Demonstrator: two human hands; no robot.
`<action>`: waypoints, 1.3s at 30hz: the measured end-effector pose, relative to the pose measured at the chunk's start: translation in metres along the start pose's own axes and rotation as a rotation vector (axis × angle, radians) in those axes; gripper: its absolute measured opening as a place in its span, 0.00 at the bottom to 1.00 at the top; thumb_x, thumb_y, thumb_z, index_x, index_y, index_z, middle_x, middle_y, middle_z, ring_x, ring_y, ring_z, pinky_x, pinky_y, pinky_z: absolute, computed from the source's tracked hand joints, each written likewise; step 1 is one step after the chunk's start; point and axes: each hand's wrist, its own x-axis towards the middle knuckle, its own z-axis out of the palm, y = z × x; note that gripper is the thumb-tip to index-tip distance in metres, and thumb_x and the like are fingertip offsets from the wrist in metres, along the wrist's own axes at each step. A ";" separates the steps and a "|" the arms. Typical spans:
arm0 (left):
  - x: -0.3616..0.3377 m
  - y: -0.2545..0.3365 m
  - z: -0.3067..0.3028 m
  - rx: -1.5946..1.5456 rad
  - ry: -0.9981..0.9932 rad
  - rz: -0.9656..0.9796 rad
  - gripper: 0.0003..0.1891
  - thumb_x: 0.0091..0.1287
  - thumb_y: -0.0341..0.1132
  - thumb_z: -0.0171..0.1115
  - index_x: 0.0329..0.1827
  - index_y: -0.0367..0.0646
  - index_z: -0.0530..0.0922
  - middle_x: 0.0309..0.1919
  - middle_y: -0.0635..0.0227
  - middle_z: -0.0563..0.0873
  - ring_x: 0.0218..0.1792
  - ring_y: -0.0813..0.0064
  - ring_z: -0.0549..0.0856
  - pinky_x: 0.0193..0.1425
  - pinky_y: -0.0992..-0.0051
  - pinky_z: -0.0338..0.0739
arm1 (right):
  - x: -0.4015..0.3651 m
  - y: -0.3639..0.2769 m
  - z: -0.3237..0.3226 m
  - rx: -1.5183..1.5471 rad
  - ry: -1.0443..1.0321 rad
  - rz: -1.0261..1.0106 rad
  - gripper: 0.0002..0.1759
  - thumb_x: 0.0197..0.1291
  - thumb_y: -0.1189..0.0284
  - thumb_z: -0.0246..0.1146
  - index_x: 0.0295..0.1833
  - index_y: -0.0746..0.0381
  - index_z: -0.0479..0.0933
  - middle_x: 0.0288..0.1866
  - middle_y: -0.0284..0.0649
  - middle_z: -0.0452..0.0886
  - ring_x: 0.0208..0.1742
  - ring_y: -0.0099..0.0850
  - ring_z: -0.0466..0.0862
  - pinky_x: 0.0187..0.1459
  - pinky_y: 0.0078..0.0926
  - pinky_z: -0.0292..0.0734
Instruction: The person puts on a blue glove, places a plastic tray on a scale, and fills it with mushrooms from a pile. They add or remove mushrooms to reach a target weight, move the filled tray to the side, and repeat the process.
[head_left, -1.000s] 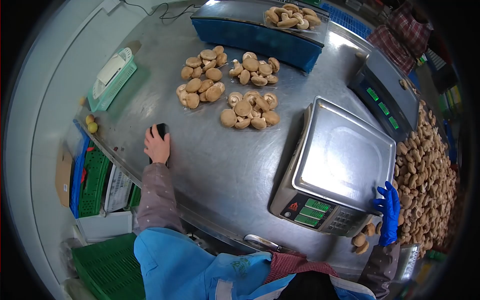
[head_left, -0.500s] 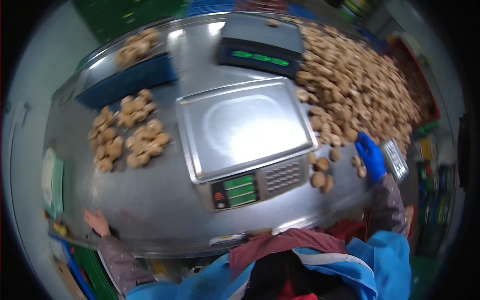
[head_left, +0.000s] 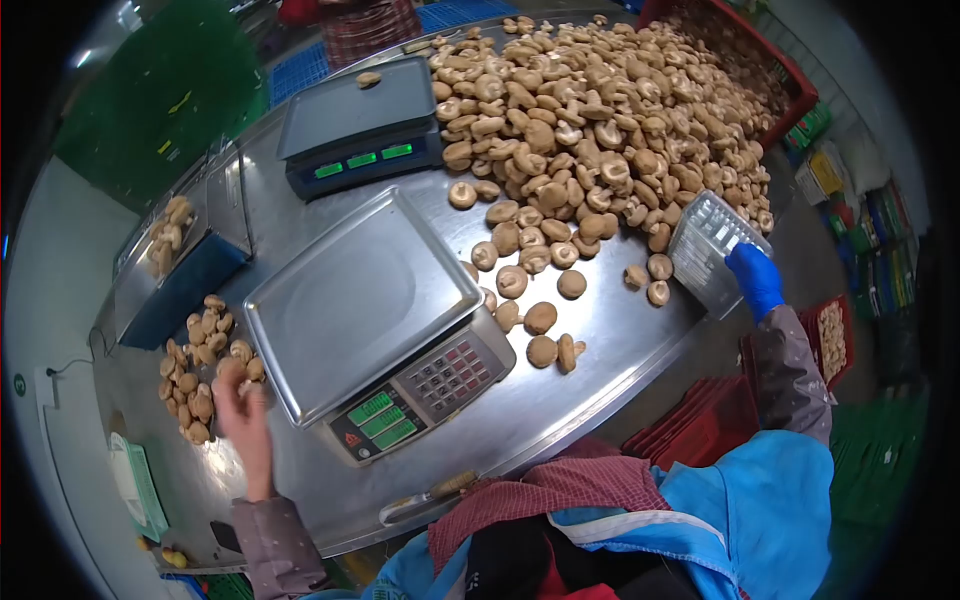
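Note:
My right hand, in a blue glove, is closed on the near edge of a clear plastic tray beside the large mushroom heap. At the left, my bare left hand reaches to the small mushroom pile, its fingers bent near a mushroom; whether they grip one is unclear. Between my hands stands a scale with a bare metal pan and a lit green display. Loose mushrooms lie right of this scale.
A second scale with one mushroom on it stands behind. At the left is another scale holding mushrooms. A red crate is at the back right. A knife lies at the front edge. Part of another person shows at the top.
The view has turned. My left hand has moved from the table's front left to the small mushroom pile. My right hand has taken hold of the clear tray, which is now tilted.

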 end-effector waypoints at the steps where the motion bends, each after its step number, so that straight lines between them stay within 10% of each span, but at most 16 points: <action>1: -0.004 0.010 0.021 -0.024 -0.091 0.015 0.20 0.60 0.25 0.53 0.57 0.41 0.68 0.51 0.65 0.73 0.50 0.72 0.75 0.51 0.75 0.71 | 0.000 0.001 0.003 -0.109 -0.031 0.004 0.10 0.53 0.66 0.59 0.28 0.61 0.70 0.27 0.44 0.74 0.32 0.43 0.76 0.32 0.39 0.69; 9: -0.085 0.043 0.174 -0.242 -0.683 -0.104 0.16 0.58 0.23 0.55 0.50 0.40 0.72 0.45 0.64 0.76 0.40 0.76 0.77 0.45 0.78 0.74 | 0.002 0.001 0.006 -0.089 -0.100 0.050 0.09 0.55 0.66 0.56 0.32 0.61 0.71 0.31 0.45 0.75 0.35 0.44 0.77 0.34 0.42 0.71; 15: -0.129 0.042 0.275 -0.467 -1.273 -0.829 0.27 0.65 0.32 0.54 0.65 0.36 0.56 0.54 0.62 0.73 0.52 0.75 0.75 0.52 0.78 0.72 | 0.007 0.009 0.006 -0.014 -0.125 0.064 0.11 0.56 0.63 0.56 0.33 0.61 0.71 0.29 0.47 0.75 0.32 0.47 0.77 0.32 0.44 0.72; 23: -0.070 0.109 0.326 -0.840 -0.954 -0.467 0.31 0.67 0.33 0.50 0.69 0.40 0.45 0.64 0.58 0.63 0.60 0.65 0.69 0.59 0.70 0.70 | 0.024 -0.010 -0.039 -0.096 0.233 -0.083 0.06 0.55 0.68 0.58 0.30 0.58 0.69 0.26 0.43 0.73 0.29 0.43 0.76 0.27 0.37 0.71; 27: -0.095 0.102 0.276 -1.121 -1.202 -0.898 0.30 0.68 0.37 0.50 0.68 0.41 0.47 0.64 0.52 0.63 0.60 0.62 0.70 0.60 0.67 0.71 | -0.011 -0.092 -0.055 0.189 -0.146 -0.410 0.06 0.44 0.73 0.61 0.29 0.59 0.71 0.27 0.42 0.73 0.29 0.43 0.76 0.27 0.36 0.71; 32: -0.122 0.091 0.245 -1.358 -1.024 -1.414 0.28 0.69 0.38 0.49 0.67 0.40 0.51 0.62 0.46 0.63 0.60 0.58 0.70 0.58 0.69 0.73 | -0.068 -0.166 0.011 0.565 -0.514 -0.800 0.12 0.51 0.62 0.60 0.33 0.61 0.72 0.27 0.42 0.75 0.29 0.39 0.79 0.24 0.37 0.75; 39: -0.070 0.052 0.363 -1.208 -0.599 -1.127 0.17 0.65 0.23 0.42 0.57 0.29 0.59 0.51 0.49 0.71 0.48 0.61 0.77 0.50 0.68 0.77 | 0.005 -0.154 0.086 0.416 -0.314 -0.761 0.11 0.56 0.63 0.55 0.32 0.60 0.71 0.27 0.42 0.73 0.23 0.38 0.79 0.19 0.37 0.73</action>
